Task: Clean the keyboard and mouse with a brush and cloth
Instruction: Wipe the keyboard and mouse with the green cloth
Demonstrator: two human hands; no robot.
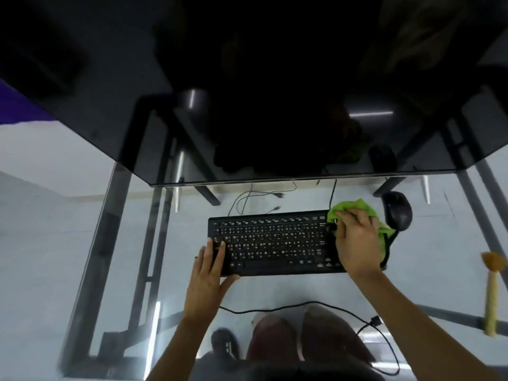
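A black keyboard [275, 243] lies on a glass desk [412, 284] in the middle of the head view. My left hand [210, 273] rests flat on its left end, thumb against the front edge. My right hand [356, 240] presses a green cloth [354, 209] onto the keyboard's right end, fingers spread over it. A black mouse [398, 213] sits just right of the cloth, apart from my hand. A brush [492, 295] with a pale handle and orange-brown bristles lies at the desk's right edge.
A dark monitor [275, 92] fills the top of the view, just behind the keyboard. Cables [255, 196] trail behind the keyboard and a black cable [330, 306] loops near the front edge. My knees and the desk's metal frame show through the glass.
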